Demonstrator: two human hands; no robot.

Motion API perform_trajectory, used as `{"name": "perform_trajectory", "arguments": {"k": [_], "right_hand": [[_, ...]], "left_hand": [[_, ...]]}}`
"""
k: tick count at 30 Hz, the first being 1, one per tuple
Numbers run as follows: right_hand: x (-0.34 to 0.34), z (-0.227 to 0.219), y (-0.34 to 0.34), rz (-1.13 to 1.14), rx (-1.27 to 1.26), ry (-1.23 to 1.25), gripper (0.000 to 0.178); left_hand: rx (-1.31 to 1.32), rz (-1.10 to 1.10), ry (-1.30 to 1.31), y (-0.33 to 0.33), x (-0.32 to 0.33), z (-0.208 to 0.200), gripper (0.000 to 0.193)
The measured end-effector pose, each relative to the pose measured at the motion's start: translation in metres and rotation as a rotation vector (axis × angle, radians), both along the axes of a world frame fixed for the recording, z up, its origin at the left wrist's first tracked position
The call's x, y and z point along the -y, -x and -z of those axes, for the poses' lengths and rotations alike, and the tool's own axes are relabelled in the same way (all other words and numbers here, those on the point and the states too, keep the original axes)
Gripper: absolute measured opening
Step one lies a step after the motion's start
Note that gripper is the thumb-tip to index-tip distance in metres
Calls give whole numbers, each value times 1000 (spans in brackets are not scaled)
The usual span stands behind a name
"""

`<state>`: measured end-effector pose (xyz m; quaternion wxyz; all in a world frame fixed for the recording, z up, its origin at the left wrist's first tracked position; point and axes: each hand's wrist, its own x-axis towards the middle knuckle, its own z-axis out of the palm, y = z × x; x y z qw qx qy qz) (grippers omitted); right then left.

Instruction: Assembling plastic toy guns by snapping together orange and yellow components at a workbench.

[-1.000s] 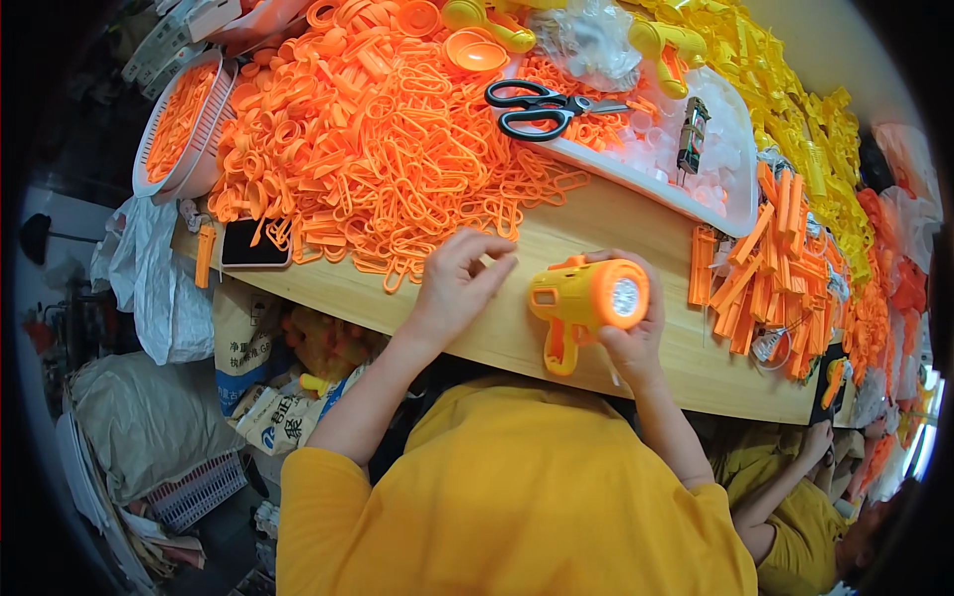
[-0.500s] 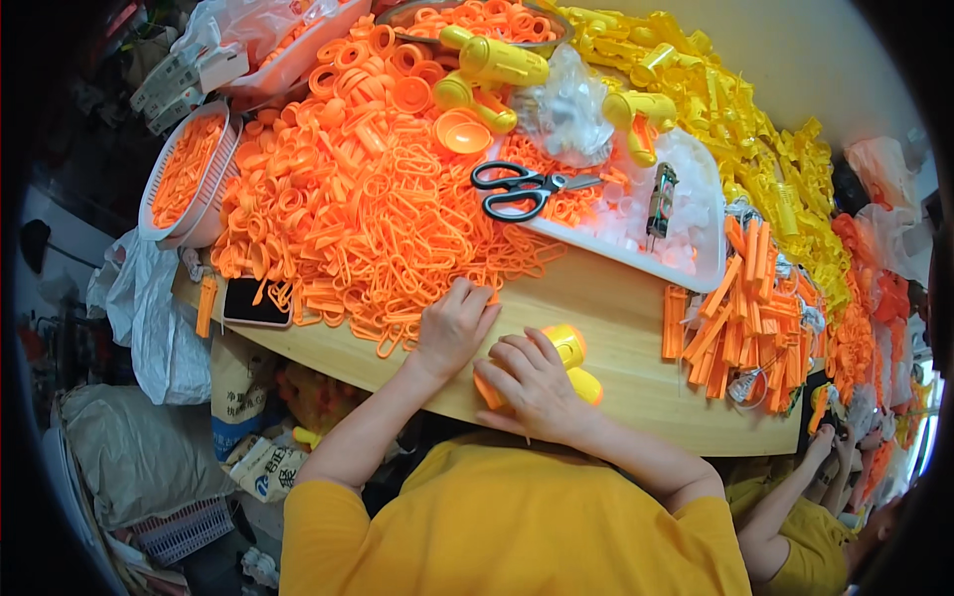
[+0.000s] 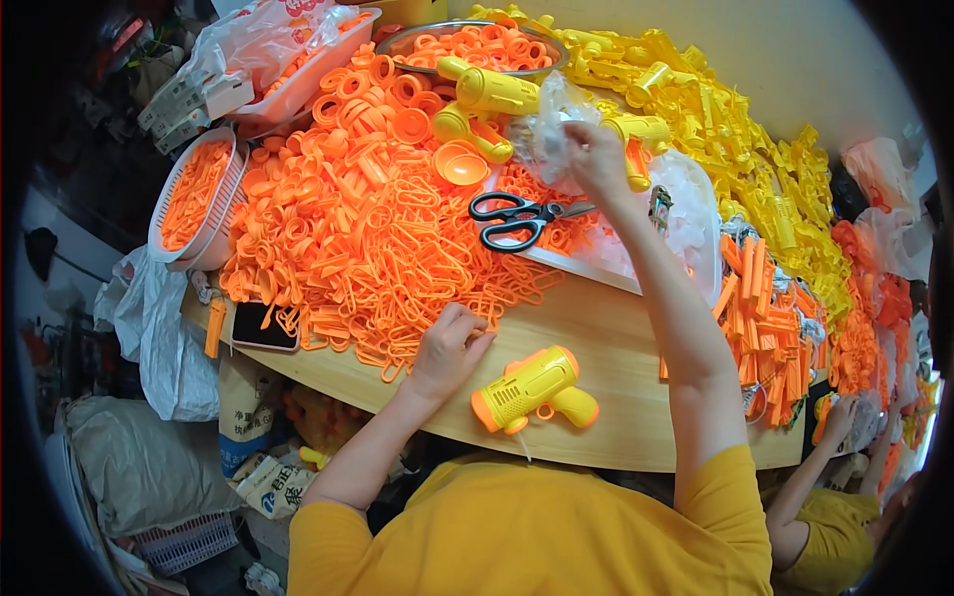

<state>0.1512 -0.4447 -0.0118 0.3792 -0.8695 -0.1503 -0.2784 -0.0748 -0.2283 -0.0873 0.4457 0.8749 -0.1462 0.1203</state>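
One assembled toy gun [image 3: 534, 389], yellow body with an orange nose, lies on its side on the bare strip of the wooden tabletop [image 3: 616, 328] just in front of the person. I'd guess that piece is through at least one stage, though whether it's fully finished I can't tell from up here.

Left hand [image 3: 449, 348] rests at the near edge of the big heap of orange loop-shaped parts [image 3: 378, 248], fingers curled loosely down. It looks like it's touching or picking at a loop, but what's under the fingers is hidden, so I can't say it's gripping anything.

Right hand [image 3: 593, 157] is stretched far out over the white tray [image 3: 696, 238], fingers pinched closed on a clear plastic bag [image 3: 545, 134]. What's inside the bag is too crinkly and shiny to make out.

As for what's left: loads, by the look of it. More yellow gun bodies [image 3: 494, 91] sit at the far side, with a long drift of yellow parts [image 3: 735, 129] beyond and orange sticks [image 3: 765, 328] piled to the right. So I'd call this somewhere mid-batch.

Black-handled scissors [image 3: 517, 221] lie on the tray edge, untouched. A dark phone [image 3: 260, 326] sits half under the loops. Another person's hand [image 3: 837, 422] shows at the lower right, mostly cut off by the fisheye rim.
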Motion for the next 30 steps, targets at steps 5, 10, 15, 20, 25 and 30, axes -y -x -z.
{"name": "perform_trajectory", "arguments": {"k": [5,10,15,20,25,30], "right_hand": [[-44,10,20,-142,151,305,10],[-45,16,12,-144,36,3,12],[-23,3,-25,98,83,63,19],[-26,-4,-32,81,-107,322,20],[-20,7,-30,-7,27,232,18],[-14,-4,-21,-4,84,236,16]], "left_hand": [[147,-10,-103,0,-8,5,12],[241,44,-116,-6,-15,8,16],[242,120,-47,-9,-18,4,21],[300,148,-18,-12,-25,7,19],[315,160,-26,-12,-23,1,19],[307,114,41,-11,-24,-4,18]]}}
